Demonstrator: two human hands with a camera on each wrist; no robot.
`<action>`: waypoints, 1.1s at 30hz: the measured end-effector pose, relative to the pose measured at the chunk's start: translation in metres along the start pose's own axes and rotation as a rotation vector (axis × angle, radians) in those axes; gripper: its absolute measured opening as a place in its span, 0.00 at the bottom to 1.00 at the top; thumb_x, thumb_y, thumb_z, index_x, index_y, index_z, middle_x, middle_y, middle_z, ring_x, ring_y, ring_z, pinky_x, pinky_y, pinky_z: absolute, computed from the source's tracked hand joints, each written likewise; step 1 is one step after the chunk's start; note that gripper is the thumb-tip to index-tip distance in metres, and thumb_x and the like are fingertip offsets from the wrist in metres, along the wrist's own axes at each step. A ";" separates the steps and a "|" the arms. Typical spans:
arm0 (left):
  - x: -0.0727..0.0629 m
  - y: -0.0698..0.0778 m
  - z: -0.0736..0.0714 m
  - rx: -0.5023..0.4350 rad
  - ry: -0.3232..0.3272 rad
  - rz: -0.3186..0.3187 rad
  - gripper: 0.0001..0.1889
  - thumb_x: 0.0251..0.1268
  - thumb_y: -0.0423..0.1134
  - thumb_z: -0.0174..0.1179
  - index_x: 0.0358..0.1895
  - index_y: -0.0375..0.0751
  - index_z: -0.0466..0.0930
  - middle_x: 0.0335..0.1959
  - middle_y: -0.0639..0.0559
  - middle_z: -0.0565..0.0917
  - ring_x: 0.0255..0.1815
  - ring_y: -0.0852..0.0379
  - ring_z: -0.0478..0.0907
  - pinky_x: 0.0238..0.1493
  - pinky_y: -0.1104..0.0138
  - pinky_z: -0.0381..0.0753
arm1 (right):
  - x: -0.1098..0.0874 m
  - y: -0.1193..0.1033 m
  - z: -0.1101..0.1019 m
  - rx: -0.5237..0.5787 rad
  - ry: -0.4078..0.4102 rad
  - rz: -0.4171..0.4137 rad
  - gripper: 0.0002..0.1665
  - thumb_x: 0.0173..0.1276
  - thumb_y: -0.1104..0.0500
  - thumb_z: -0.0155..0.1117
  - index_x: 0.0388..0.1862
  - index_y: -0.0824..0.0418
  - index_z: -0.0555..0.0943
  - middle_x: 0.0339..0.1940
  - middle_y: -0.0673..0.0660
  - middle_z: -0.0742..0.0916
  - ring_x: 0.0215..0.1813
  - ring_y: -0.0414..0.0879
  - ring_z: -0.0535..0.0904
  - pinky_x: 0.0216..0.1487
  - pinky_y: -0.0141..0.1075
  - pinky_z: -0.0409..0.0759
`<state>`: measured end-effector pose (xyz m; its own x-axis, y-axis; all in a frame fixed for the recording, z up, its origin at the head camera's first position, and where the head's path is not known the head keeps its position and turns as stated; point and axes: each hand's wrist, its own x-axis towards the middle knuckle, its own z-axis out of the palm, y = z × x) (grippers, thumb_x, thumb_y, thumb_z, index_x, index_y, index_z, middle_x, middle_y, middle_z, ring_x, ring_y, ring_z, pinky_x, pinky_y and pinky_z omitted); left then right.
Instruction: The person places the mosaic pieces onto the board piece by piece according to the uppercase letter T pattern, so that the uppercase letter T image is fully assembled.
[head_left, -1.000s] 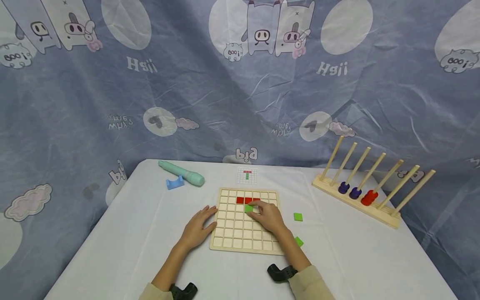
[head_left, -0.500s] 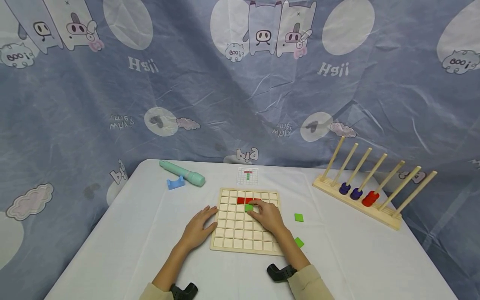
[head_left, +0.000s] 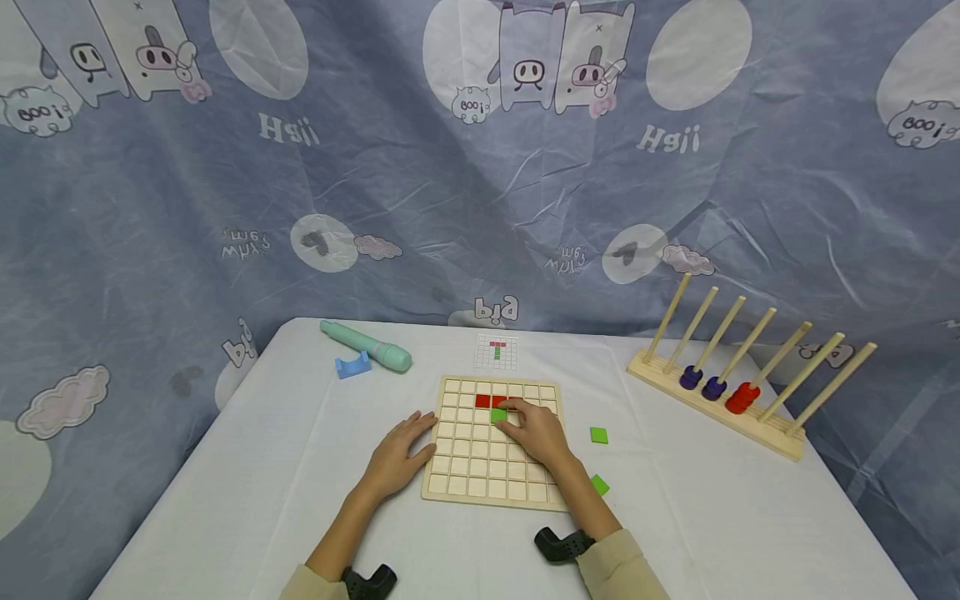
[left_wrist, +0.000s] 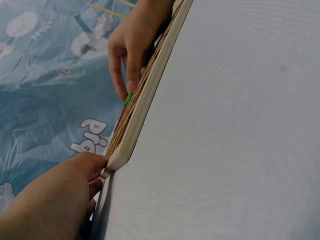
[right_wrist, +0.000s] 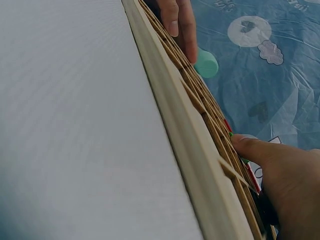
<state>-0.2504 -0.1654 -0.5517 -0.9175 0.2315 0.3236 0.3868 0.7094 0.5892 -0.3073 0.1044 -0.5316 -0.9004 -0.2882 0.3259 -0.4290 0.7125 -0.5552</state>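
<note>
A wooden grid board (head_left: 495, 502) lies on the white table. Across its upper part runs a row of red tiles (head_left: 483, 401), the right end covered by fingers. Just below the row, my right hand (head_left: 540, 435) pinches a green tile (head_left: 498, 414) between thumb and finger; in the left wrist view the green tile (left_wrist: 127, 99) stands slightly tilted at the board's surface. My left hand (head_left: 396, 457) rests along the board's left edge, fingers extended, fingertips touching the rim. In the right wrist view, the right thumb (right_wrist: 245, 144) is low over the grid.
Two loose green tiles (head_left: 598, 435) lie right of the board. Behind it is a printed pattern card (head_left: 486, 363). A teal microphone-shaped object (head_left: 367, 343) and a blue stand (head_left: 352, 366) sit back left. A wooden peg rack (head_left: 720, 408) with blue and red rings stands right.
The right hand keeps its pinch on the green tile, nearly still below the red row. The left hand stays at the board's edge; the head view drifts very slightly.
</note>
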 end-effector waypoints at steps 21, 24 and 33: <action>0.000 0.003 -0.001 -0.006 0.016 0.017 0.24 0.64 0.45 0.57 0.62 0.44 0.71 0.63 0.51 0.71 0.67 0.48 0.60 0.66 0.52 0.58 | -0.001 0.002 0.000 0.003 0.002 -0.008 0.20 0.56 0.46 0.69 0.46 0.53 0.83 0.08 0.42 0.62 0.14 0.36 0.52 0.14 0.29 0.52; 0.000 0.003 -0.002 -0.015 0.014 0.014 0.24 0.64 0.45 0.57 0.62 0.44 0.71 0.63 0.51 0.71 0.67 0.48 0.60 0.66 0.52 0.58 | -0.002 0.001 -0.001 0.002 0.008 -0.012 0.20 0.56 0.46 0.69 0.46 0.53 0.83 0.08 0.43 0.62 0.14 0.36 0.52 0.13 0.29 0.52; 0.000 0.000 0.000 -0.011 0.013 0.027 0.24 0.64 0.44 0.57 0.62 0.43 0.71 0.63 0.51 0.71 0.67 0.48 0.60 0.67 0.54 0.57 | -0.012 0.007 -0.013 0.037 -0.015 0.025 0.21 0.56 0.45 0.68 0.47 0.52 0.83 0.08 0.44 0.65 0.13 0.36 0.54 0.14 0.29 0.56</action>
<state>-0.2503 -0.1655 -0.5515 -0.9053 0.2416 0.3494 0.4127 0.6954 0.5883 -0.2987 0.1209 -0.5295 -0.9119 -0.2799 0.3002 -0.4081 0.6956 -0.5912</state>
